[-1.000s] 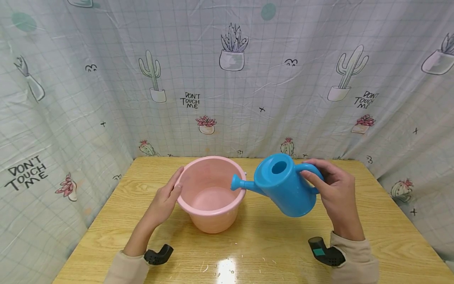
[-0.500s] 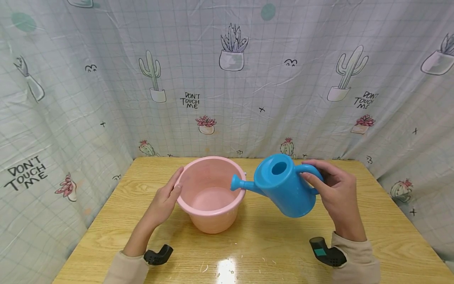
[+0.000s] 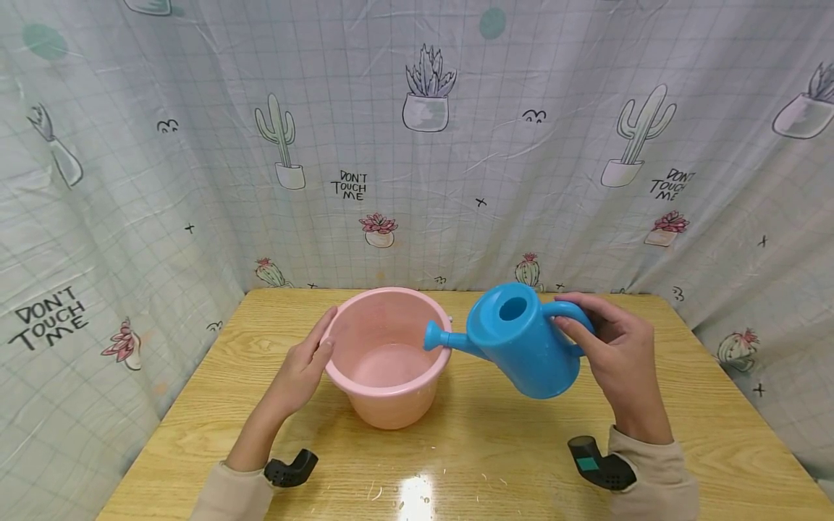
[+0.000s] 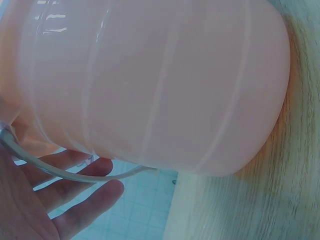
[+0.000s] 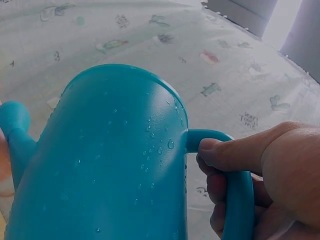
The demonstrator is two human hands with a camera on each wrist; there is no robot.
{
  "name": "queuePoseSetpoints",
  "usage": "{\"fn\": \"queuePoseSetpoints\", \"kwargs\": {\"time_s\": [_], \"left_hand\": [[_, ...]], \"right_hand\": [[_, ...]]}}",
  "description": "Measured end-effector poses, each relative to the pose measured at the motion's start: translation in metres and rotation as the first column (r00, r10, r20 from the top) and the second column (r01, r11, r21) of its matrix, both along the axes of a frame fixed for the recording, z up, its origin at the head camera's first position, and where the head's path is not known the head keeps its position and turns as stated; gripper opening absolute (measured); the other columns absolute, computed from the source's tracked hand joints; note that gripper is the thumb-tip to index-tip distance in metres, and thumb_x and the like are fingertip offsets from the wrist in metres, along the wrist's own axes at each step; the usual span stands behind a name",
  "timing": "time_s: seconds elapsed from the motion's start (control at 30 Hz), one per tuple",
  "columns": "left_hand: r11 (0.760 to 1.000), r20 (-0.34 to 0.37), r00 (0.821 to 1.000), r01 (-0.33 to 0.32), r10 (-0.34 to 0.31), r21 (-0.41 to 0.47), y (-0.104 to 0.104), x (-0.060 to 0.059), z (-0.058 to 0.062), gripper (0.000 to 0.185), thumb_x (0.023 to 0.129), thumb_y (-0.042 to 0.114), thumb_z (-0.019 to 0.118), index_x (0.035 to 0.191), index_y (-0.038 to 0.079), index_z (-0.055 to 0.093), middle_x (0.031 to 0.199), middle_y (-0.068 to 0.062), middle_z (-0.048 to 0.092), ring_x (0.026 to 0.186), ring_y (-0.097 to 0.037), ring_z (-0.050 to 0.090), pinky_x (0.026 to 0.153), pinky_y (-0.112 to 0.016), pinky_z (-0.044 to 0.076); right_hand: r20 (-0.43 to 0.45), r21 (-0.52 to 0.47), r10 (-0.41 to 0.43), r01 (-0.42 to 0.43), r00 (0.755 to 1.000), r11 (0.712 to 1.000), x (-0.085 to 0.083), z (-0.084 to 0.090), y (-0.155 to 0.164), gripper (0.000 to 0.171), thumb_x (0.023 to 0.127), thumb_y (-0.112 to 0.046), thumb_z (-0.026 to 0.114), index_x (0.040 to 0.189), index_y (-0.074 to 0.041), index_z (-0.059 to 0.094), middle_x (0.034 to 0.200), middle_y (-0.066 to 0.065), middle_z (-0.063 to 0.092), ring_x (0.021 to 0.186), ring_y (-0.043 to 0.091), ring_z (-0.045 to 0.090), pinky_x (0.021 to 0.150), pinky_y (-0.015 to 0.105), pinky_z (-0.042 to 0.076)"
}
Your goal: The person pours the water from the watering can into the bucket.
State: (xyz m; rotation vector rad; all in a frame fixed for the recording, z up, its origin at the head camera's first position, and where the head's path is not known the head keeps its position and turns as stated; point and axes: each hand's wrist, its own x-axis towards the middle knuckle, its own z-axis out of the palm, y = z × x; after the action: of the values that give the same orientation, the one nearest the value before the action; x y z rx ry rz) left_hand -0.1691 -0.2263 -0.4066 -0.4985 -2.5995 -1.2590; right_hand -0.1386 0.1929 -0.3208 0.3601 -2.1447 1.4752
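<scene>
The bucket [image 3: 389, 356] stands mid-table [image 3: 495, 449], and the can [image 3: 521, 349] hangs tilted just right of it, its spout over the rim, so that side of the opening is blocked. The left hand [image 3: 301, 370] lies against the bucket's left wall. Bare wood lies open in front and at the far right; the curtain [image 3: 417, 145] closes off the back and sides.

Bright, even overhead light, glare on the table [image 3: 417, 499], fisheye bending at edges, blurred wrist close-ups.
</scene>
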Motion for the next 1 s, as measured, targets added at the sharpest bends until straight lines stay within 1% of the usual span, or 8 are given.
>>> {"fn": "queuePoseSetpoints", "kwargs": {"time_s": [0.17, 0.4, 0.63, 1.0], "left_hand": [[1.0, -0.002, 1.0, 0.002, -0.002, 0.0, 0.0001, -0.0001, 0.0004, 0.051, 0.106, 0.027, 0.033, 0.156, 0.022, 0.021, 0.155, -0.014, 0.036, 0.137, -0.033, 0.042, 0.107, -0.052, 0.039], [1.0, -0.005, 1.0, 0.003, -0.003, 0.001, 0.0005, -0.0004, 0.0009, 0.052, 0.106, 0.027, 0.034, 0.156, 0.02, 0.021, 0.154, -0.014, 0.037, 0.136, -0.033, 0.043, 0.106, -0.053, 0.04], [1.0, -0.005, 1.0, 0.002, -0.002, 0.002, 0.0003, -0.0004, 0.0006, 0.051, 0.106, 0.027, 0.034, 0.156, 0.02, 0.022, 0.154, -0.014, 0.037, 0.137, -0.033, 0.043, 0.107, -0.053, 0.039], [1.0, 0.001, 1.0, 0.001, -0.001, 0.006, 0.0011, 0.0015, 0.0018, 0.051, 0.106, 0.027, 0.034, 0.156, 0.02, 0.022, 0.153, -0.016, 0.037, 0.136, -0.033, 0.044, 0.106, -0.053, 0.039]], "right_hand": [[0.0, -0.011, 0.0, 0.0, 1.0, 1.0, 0.0001, 0.0008, -0.0007, 0.029, 0.088, -0.003, 0.067, 0.117, 0.001, 0.066, 0.104, -0.011, 0.069, 0.096, 0.006, 0.067, 0.087, 0.013, 0.051], [0.003, -0.033, 0.013, -0.013, 1.0, 0.999, 0.0003, 0.0013, -0.0018, 0.03, 0.089, -0.003, 0.066, 0.118, 0.002, 0.065, 0.106, -0.01, 0.069, 0.099, 0.006, 0.067, 0.088, 0.013, 0.05], [0.018, -0.055, 0.022, -0.021, 1.0, 0.998, 0.002, 0.0025, -0.0027, 0.031, 0.089, -0.003, 0.067, 0.119, 0.002, 0.065, 0.107, -0.007, 0.069, 0.1, 0.008, 0.066, 0.088, 0.013, 0.05], [0.016, -0.05, 0.024, -0.023, 1.0, 0.998, 0.0029, 0.003, -0.0038, 0.03, 0.089, -0.003, 0.067, 0.118, 0.002, 0.065, 0.107, -0.007, 0.069, 0.099, 0.008, 0.066, 0.088, 0.013, 0.05]]}}
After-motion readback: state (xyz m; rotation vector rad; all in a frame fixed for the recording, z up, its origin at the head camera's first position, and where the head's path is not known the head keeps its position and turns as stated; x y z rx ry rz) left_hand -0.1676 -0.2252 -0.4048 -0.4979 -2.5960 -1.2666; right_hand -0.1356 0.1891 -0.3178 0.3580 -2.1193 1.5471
